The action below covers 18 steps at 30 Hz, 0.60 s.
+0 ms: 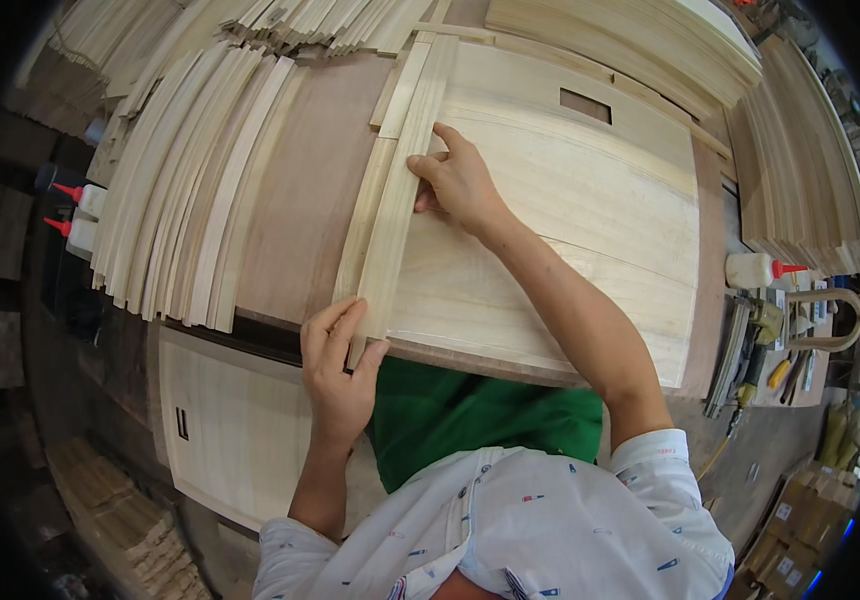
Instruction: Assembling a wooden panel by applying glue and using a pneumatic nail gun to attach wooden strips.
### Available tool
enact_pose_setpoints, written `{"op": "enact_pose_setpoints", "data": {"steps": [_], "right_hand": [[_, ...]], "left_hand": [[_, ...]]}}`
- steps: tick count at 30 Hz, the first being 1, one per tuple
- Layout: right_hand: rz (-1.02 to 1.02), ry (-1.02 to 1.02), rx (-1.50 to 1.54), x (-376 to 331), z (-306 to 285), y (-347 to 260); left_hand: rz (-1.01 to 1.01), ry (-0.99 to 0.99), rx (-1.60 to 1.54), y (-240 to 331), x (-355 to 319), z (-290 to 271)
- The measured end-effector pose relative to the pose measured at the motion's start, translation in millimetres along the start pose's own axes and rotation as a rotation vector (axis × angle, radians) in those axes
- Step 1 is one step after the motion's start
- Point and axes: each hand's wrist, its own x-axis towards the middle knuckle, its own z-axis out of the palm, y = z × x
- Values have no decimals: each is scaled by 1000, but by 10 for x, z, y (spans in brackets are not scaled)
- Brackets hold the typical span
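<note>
A pale wooden strip (pixel 395 220) lies lengthwise along the left edge of a light wooden panel (pixel 570 220) on the bench. My left hand (pixel 335 350) is closed on the strip's near end, fingers on its left side and thumb at the end. Farther up, my right hand (pixel 455 185) grips the strip's right edge between thumb and fingers, with its forearm crossing above the panel. Narrower wooden battens (pixel 358 230) run along the strip's left side. Near the panel's far edge is a small rectangular cutout (pixel 586 105).
Loose wooden slats (pixel 190 190) lie in a row at left, with red-tipped glue bottles (pixel 80 235) beyond them. Board stacks (pixel 805 160) stand at right, near another glue bottle (pixel 750 270) and a nail gun (pixel 762 330). A second panel (pixel 235 420) leans below the bench, at lower left.
</note>
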Motion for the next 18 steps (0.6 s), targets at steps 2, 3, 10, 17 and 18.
{"op": "enact_pose_setpoints", "data": {"steps": [2,3,10,17,18], "right_hand": [[32,-77,-115,-1,-89,-58],[44,-79,-110,-28,-138,-92],[-2,-24,-345,-848,-766,-321],[77,167,-348,-1679,-1508,-274],[68,220,-353,-1792,-1621,-268]], "left_hand": [[14,-4,17,-53,28,-8],[24,0,36,-85,32,-2],[-22,-51,124,-91,63,5],[-2,-129,206,-100,117,-9],[18,-156,251,-80,128,-24]]}}
